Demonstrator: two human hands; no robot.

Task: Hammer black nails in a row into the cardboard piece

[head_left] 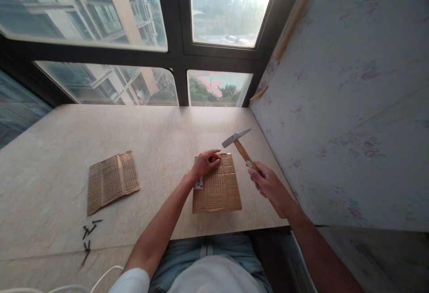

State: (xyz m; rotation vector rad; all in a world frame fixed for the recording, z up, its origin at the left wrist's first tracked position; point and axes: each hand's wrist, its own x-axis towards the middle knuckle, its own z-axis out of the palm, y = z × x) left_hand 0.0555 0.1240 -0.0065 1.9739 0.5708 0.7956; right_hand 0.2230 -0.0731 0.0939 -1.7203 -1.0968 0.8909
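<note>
My right hand (268, 183) is closed round the wooden handle of a hammer (240, 143), whose metal head hangs just above the far edge of a flat cardboard piece (219, 190). That cardboard lies on the pale stone sill (161, 141) in front of me. My left hand (205, 162) rests on its far left corner, fingers pinched together near the hammer head. What they pinch is too small to make out.
A second, folded cardboard piece (110, 180) lies to the left. Several dark nails (89, 235) are scattered near the sill's front left edge. A white cable (100, 277) runs below them. Windows stand behind the sill, and a floral wall (351, 105) closes the right side.
</note>
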